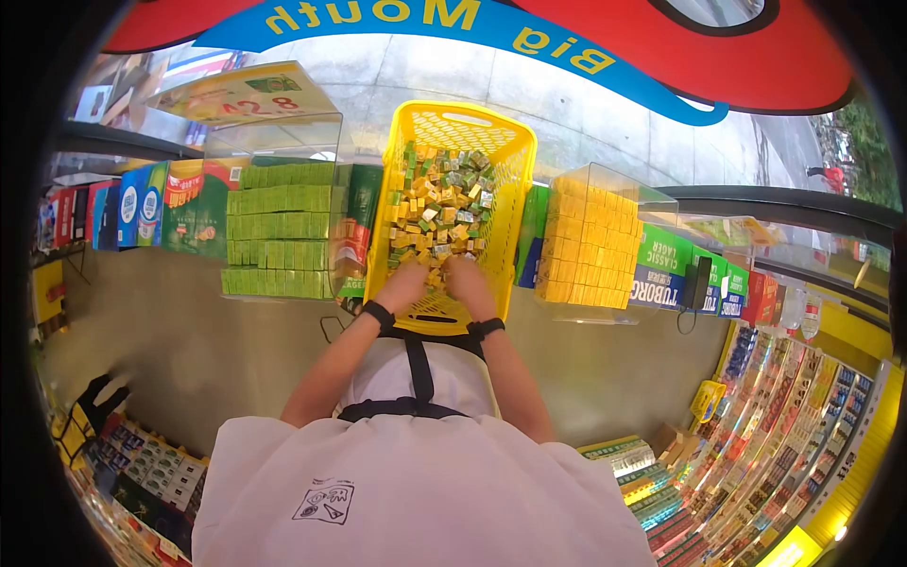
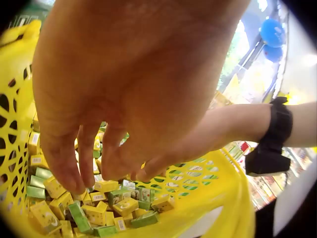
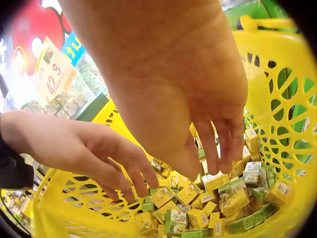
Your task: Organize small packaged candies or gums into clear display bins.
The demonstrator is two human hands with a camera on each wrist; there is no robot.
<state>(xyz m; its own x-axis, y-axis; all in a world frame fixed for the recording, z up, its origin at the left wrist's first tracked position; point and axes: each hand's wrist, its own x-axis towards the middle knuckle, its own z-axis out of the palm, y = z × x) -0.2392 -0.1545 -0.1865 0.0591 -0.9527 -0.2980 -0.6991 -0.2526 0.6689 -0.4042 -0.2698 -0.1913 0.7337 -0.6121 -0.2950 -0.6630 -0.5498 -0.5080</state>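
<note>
Both hands reach down into a yellow plastic basket (image 1: 522, 180) filled with a loose heap of small yellow and green boxes (image 1: 439, 203). My left hand (image 1: 406, 283) is over the near part of the heap; in the left wrist view its fingers (image 2: 64, 163) point down, tips among the boxes. Close beside it is my right hand (image 1: 466, 283). In the right wrist view the right fingers (image 3: 210, 153) hang down with their tips right at a yellow box (image 3: 216, 182). The left hand (image 3: 74, 144) shows there too, fingers loosely bent above the boxes.
Left of the basket stands a clear bin of stacked green boxes (image 1: 279, 217), with a price sign (image 1: 250, 94) behind. On the right is a clear bin of yellow boxes (image 1: 590, 241). Beer cartons (image 1: 661, 269) line the row. Stocked shelves (image 1: 784, 425) fill the lower right.
</note>
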